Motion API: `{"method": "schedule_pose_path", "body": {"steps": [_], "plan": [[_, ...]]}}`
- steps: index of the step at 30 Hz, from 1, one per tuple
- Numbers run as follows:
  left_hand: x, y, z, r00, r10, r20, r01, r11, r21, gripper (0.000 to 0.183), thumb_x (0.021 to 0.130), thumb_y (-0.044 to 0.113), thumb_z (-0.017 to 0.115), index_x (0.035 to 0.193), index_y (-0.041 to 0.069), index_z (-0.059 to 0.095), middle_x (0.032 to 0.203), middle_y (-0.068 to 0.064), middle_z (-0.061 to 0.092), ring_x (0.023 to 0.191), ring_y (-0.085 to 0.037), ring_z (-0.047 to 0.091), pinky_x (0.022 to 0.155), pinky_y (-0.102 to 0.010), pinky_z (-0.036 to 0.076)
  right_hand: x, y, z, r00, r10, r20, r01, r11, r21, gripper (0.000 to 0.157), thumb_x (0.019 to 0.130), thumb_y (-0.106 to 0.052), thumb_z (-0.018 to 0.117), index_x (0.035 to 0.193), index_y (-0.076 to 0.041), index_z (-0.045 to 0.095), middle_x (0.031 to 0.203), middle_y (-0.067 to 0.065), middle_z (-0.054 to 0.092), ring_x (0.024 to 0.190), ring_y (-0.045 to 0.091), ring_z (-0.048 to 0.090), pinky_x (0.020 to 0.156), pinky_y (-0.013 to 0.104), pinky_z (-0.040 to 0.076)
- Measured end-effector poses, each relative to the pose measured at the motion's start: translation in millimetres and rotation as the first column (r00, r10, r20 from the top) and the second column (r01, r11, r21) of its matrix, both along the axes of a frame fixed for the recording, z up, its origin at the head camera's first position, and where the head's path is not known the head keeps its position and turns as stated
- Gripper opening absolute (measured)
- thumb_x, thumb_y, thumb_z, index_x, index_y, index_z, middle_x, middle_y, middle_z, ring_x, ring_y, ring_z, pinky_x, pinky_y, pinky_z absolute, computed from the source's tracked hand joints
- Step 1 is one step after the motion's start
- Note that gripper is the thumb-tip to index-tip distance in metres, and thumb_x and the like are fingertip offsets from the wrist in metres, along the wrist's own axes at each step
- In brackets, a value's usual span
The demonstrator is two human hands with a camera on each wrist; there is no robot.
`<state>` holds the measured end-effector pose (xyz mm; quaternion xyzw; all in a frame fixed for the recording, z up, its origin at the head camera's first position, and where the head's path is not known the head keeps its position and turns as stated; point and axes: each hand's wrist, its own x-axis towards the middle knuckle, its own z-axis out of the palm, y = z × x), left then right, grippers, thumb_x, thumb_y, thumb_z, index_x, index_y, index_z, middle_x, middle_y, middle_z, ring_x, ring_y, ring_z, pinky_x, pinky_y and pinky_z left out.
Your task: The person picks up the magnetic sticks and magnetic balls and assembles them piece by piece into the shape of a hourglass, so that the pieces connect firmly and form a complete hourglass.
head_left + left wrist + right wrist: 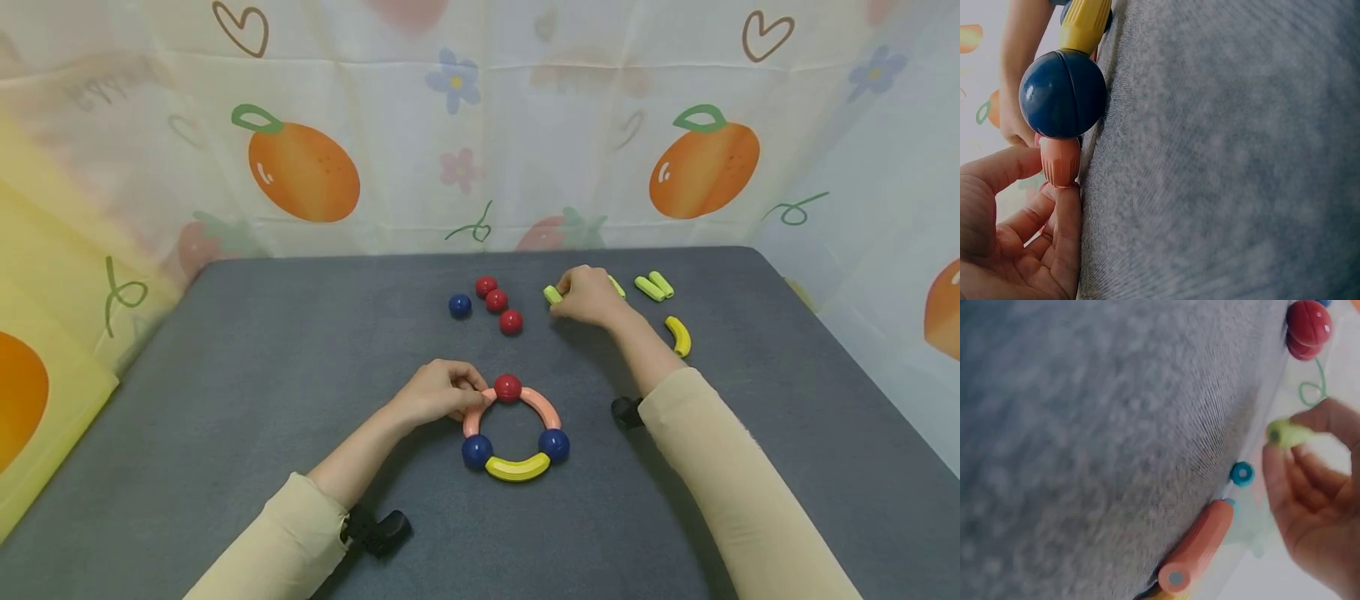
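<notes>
A ring of toy building pieces lies on the table: a red ball (507, 387), two blue balls (477, 452), two salmon curved rods (542, 407) and a yellow curved rod (518, 468). My left hand (442, 389) pinches the left salmon rod (1060, 161) between thumb and fingers. Farther back, my right hand (590, 294) pinches a short yellow-green rod (1287, 433) by thumb and fingertips. In the right wrist view this rod is held off the table, its round end facing the camera.
Left of my right hand lie several red balls (497, 300) and a blue ball (461, 306). To its right are short yellow-green rods (655, 286) and a yellow curved rod (678, 335). The right wrist view also shows a teal rod end (1242, 474) and a salmon rod (1200, 547).
</notes>
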<state>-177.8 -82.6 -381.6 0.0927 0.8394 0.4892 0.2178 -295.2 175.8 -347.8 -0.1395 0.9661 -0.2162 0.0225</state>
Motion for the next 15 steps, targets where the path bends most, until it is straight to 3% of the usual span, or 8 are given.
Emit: {"method": "schedule_pose_path", "body": {"steps": [2,4,8,12,15], "plan": [[0.3,-0.1,0.5,1.000,-0.004,-0.001,0.004,1.000,0.001,0.016,0.088,0.022,0.071,0.094,0.008,0.073,0.072,0.001,0.064,0.068,-0.010,0.064,0.069,-0.028,0.061,3.4,2.1,2.3,0.997,0.036,0.069,-0.028,0.994,-0.107,0.029,0.081,-0.016,0.069,0.106,-0.001,0.070,0.100,0.015,0.074,0.081,0.022,0.067,0.071,0.029,0.051],[0.6,-0.2,0.7,1.000,-0.006,-0.004,0.006,1.000,0.003,0.016,0.088,0.022,0.071,0.094,0.007,0.073,0.072,0.001,0.064,0.067,-0.010,0.064,0.068,-0.028,0.060,8.1,2.8,3.8,0.982,0.108,0.155,-0.067,0.966,-0.248,0.030,0.083,-0.014,0.069,0.110,-0.001,0.066,0.100,0.015,0.073,0.085,0.024,0.070,0.077,0.033,0.055],[0.4,-0.1,0.4,1.000,-0.008,0.000,0.008,1.000,0.007,0.016,0.088,0.021,0.071,0.095,0.007,0.072,0.072,0.001,0.064,0.067,-0.010,0.064,0.068,-0.028,0.060,22.9,-0.7,4.7,0.910,0.312,0.274,-0.150,0.863,-0.483,0.030,0.086,-0.010,0.073,0.112,-0.003,0.060,0.098,0.011,0.072,0.086,0.019,0.071,0.083,0.038,0.058],[0.0,-0.1,0.2,1.000,-0.006,0.008,0.006,1.000,0.005,0.015,0.088,0.021,0.070,0.096,0.007,0.072,0.073,0.000,0.064,0.067,-0.010,0.064,0.068,-0.028,0.061,37.2,-9.6,7.0,0.829,0.472,0.300,-0.250,0.792,-0.557,0.029,0.085,-0.009,0.075,0.110,-0.004,0.060,0.097,0.006,0.070,0.089,0.016,0.071,0.082,0.034,0.058],[-0.6,0.2,0.5,1.000,-0.008,0.010,0.008,1.000,0.004,0.015,0.088,0.019,0.069,0.096,0.007,0.072,0.073,0.000,0.064,0.066,-0.010,0.064,0.068,-0.028,0.061,45.5,-15.2,8.9,0.784,0.534,0.315,-0.293,0.767,-0.571,0.029,0.085,-0.009,0.075,0.108,-0.004,0.059,0.097,0.003,0.069,0.092,0.017,0.071,0.081,0.031,0.058]]}}
